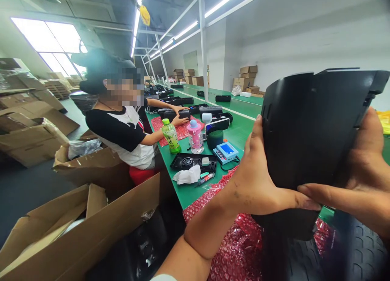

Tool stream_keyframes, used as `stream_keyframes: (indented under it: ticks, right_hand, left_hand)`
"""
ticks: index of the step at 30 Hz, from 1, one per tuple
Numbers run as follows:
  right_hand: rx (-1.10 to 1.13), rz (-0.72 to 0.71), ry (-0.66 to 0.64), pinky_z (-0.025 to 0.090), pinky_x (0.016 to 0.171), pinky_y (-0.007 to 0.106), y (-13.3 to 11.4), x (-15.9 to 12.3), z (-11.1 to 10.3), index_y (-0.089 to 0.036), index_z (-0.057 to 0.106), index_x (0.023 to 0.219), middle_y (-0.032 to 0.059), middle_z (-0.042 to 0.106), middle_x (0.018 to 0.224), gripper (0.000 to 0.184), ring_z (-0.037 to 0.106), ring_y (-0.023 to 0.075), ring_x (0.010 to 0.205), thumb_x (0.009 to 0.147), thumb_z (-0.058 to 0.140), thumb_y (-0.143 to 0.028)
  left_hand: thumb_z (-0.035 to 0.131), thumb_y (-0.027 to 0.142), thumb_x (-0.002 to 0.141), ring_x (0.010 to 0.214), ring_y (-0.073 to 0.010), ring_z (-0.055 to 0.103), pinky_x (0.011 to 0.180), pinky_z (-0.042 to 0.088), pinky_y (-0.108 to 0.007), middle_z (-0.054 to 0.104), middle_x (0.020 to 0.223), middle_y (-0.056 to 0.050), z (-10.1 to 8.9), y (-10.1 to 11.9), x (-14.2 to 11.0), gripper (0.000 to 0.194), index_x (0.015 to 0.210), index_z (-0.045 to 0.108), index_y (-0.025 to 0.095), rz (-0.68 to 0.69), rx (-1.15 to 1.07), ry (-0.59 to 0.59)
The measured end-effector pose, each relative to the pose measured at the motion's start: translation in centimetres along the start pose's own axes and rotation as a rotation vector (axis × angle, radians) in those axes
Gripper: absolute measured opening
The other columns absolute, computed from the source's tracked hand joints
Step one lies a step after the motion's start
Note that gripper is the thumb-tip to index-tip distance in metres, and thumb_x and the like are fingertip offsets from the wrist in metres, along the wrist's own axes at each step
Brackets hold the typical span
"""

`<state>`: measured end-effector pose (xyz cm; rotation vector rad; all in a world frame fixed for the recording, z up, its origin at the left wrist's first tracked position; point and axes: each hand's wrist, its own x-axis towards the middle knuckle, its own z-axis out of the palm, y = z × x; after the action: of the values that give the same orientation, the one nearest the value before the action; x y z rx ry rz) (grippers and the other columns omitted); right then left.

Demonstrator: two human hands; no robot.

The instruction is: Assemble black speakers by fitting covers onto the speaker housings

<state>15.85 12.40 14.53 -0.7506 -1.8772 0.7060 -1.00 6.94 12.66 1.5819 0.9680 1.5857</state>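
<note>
Both of my hands grip a black plastic housing (310, 130), raised above the bench at the right. My left hand (258, 179) wraps its left side, thumb laid across the near face. On the opposite side, my right hand (362, 179) clasps it, and its thumb meets the left thumb near the lower middle. The housing has a curved, smooth face and a stepped top edge; its far side is hidden. Pink bubble wrap (234, 248) lies beneath on the bench. Dark ridged parts (304, 256) show at the bottom, partly covered by the housing.
A co-worker (122, 122) sits at the left, hands on a black speaker-like unit (175, 114). On the green bench (189, 195) stand a green bottle (171, 137), a pink-lidded bottle (195, 138), a blue meter (226, 152) and a black panel (193, 161). Cardboard boxes (91, 228) fill the left floor.
</note>
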Motion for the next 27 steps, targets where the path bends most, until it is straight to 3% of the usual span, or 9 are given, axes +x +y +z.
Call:
stream_keyframes:
  ticks: [11,15,18,22,27]
  right_hand:
    - [-0.186,-0.107,0.019,0.036,0.115,0.055,0.0,0.1,-0.1,-0.044,0.024,0.151,-0.0027,0.023,0.156,0.104,0.017,0.0404,0.146,0.065,0.08,-0.056]
    - [-0.158,-0.114,-0.009,0.044,0.109,0.055,0.3,0.2,-0.2,-0.047,0.018,0.152,-0.0037,0.018,0.158,0.11,0.014,0.0415,0.147,0.063,0.083,-0.055]
    - [-0.033,-0.062,-0.043,0.053,0.099,0.049,0.6,0.1,-0.3,-0.047,0.012,0.153,-0.0007,0.026,0.157,0.115,0.026,0.0388,0.144,0.064,0.085,-0.045]
    - [0.124,-0.003,-0.128,0.055,0.094,0.041,0.8,-0.2,-0.2,-0.048,-0.005,0.153,-0.0001,0.03,0.157,0.126,0.04,0.0332,0.139,0.067,0.086,-0.035]
    - [0.258,0.03,-0.221,0.056,0.094,0.036,0.4,-0.4,0.0,-0.049,-0.024,0.147,-0.0045,0.018,0.161,0.13,0.028,0.0295,0.145,0.073,0.08,-0.026]
  left_hand:
    - [0.097,0.036,0.044,0.151,-0.0422,0.009,0.125,0.014,-0.057,0.021,0.163,-0.005,-0.2,-0.7,0.2,0.141,0.156,0.012,0.033,0.044,-0.049,0.016]
    - [0.097,0.037,0.043,0.151,-0.0429,0.01,0.124,0.016,-0.06,0.022,0.162,-0.004,-0.2,-1.3,0.4,0.141,0.156,0.013,0.035,0.062,-0.033,0.021]
    - [0.097,0.038,0.045,0.151,-0.0424,0.012,0.124,0.017,-0.061,0.022,0.163,-0.004,-0.2,-1.5,0.5,0.141,0.156,0.01,0.036,0.08,-0.001,0.012]
    - [0.095,0.039,0.049,0.15,-0.0409,0.018,0.123,0.02,-0.059,0.021,0.163,-0.004,-0.2,-1.5,0.6,0.141,0.156,0.005,0.036,0.083,0.031,-0.018]
    - [0.092,0.037,0.058,0.149,-0.0345,0.025,0.124,0.023,-0.054,0.025,0.162,-0.006,-0.3,-1.8,0.7,0.138,0.156,-0.004,0.034,0.122,0.037,-0.064]
